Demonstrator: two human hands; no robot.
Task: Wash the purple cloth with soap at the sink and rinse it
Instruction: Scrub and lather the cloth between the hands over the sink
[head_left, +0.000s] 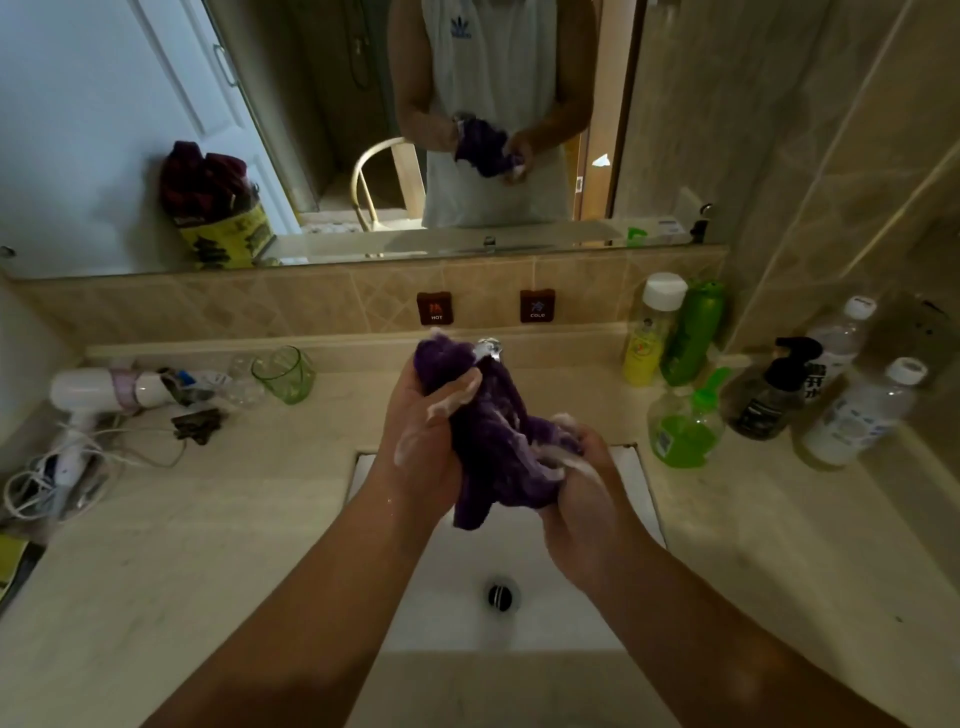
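Note:
The purple cloth (493, 441) is bunched up and streaked with white suds, held above the white sink (519, 613). My left hand (426, 431) grips its upper end, fingers curled over the fabric. My right hand (576, 483) grips the lower right part, foam on the fingers. One end of the cloth hangs down toward the basin. The chrome tap (489, 348) shows just behind the cloth's top. A green soap dispenser bottle (685, 426) stands to the right of the sink.
The beige counter (234, 519) holds a white hair dryer (104, 389) with its tangled cord and a green glass (284, 374) on the left. Several bottles (675, 332) crowd the right corner. The drain (503, 595) lies in the basin. Hot and cold switches (434, 307) sit below the mirror.

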